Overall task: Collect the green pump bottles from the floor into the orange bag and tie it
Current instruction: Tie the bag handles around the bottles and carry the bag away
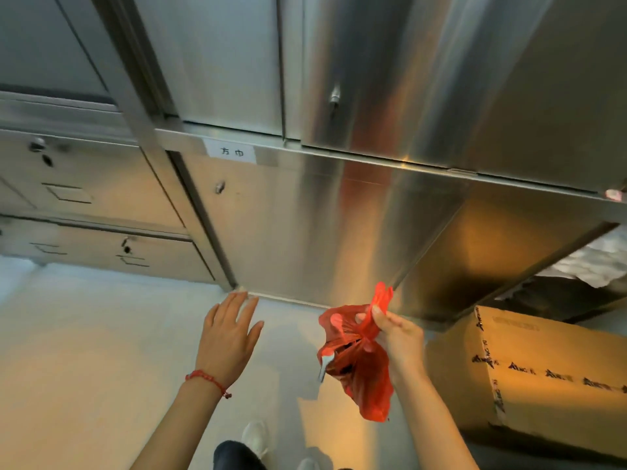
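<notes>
Pinching the gathered neck of the thin orange plastic bag, our right hand holds it above the pale floor; our left hand reaches forward, fingers straight and spread.

The left hand is stretched out toward 12 o'clock, palm down, fingers straight and slightly spread, holding nothing, with a red cord bracelet on its wrist. At its 3 o'clock the right hand is raised, fingers and thumb pinching the gathered neck of the orange bag, forearm running down toward 5 o'clock.
</notes>
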`<state>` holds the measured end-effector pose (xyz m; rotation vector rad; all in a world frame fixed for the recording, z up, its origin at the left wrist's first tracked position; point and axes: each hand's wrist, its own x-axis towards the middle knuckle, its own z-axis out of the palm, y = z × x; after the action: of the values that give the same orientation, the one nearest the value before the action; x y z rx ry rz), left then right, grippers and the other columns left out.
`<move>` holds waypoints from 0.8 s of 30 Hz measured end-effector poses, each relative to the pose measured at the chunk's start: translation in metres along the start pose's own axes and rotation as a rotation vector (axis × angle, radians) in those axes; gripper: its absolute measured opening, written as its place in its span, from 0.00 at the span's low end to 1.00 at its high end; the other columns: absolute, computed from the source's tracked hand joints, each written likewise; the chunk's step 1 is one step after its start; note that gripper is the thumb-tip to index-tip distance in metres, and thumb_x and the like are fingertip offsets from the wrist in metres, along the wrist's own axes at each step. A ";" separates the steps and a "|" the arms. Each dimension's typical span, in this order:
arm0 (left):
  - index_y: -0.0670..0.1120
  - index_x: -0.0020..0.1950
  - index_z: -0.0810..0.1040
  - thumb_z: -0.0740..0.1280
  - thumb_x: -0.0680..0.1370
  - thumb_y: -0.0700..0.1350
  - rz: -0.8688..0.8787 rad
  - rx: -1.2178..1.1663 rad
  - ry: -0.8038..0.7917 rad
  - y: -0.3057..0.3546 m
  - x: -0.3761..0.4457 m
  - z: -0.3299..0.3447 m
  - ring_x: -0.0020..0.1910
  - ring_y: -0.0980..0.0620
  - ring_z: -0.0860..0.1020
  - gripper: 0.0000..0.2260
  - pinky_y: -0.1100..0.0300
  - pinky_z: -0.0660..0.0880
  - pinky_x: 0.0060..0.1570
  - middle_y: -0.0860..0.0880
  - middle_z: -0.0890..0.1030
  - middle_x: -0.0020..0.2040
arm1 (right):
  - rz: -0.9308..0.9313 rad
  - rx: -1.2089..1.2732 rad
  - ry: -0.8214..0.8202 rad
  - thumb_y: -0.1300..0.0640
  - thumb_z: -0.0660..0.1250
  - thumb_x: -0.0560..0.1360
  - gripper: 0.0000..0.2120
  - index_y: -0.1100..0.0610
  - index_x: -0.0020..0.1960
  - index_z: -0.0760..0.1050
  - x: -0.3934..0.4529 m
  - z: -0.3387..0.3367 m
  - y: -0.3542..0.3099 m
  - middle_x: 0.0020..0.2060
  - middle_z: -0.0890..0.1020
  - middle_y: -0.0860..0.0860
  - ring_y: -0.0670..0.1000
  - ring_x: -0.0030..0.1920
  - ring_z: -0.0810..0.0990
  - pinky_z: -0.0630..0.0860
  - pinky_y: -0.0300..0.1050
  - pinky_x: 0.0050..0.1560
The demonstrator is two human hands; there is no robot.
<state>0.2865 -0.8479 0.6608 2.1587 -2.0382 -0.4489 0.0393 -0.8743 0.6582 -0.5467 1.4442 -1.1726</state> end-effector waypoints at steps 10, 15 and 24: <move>0.39 0.58 0.76 0.41 0.79 0.57 -0.312 -0.051 0.117 -0.135 -0.055 -0.033 0.58 0.36 0.76 0.31 0.40 0.74 0.53 0.37 0.79 0.58 | 0.031 -0.191 -0.324 0.59 0.69 0.71 0.10 0.60 0.33 0.83 -0.024 0.142 0.037 0.31 0.85 0.54 0.50 0.29 0.80 0.75 0.39 0.31; 0.39 0.58 0.77 0.40 0.79 0.57 -0.423 -0.066 0.144 -0.211 -0.073 -0.054 0.58 0.36 0.76 0.32 0.40 0.74 0.52 0.37 0.79 0.58 | 0.040 -0.242 -0.407 0.60 0.69 0.72 0.09 0.62 0.34 0.82 -0.042 0.231 0.058 0.30 0.85 0.55 0.51 0.30 0.82 0.77 0.40 0.33; 0.40 0.58 0.77 0.39 0.79 0.56 -0.628 -0.086 0.191 -0.343 -0.102 -0.092 0.58 0.38 0.76 0.31 0.41 0.74 0.52 0.39 0.79 0.58 | 0.009 -0.412 -0.636 0.58 0.68 0.73 0.09 0.60 0.36 0.82 -0.076 0.396 0.090 0.33 0.86 0.53 0.49 0.32 0.82 0.76 0.37 0.32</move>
<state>0.6371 -0.7312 0.6568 2.6342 -1.1916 -0.3627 0.4510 -0.9125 0.6687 -1.0851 1.1181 -0.5977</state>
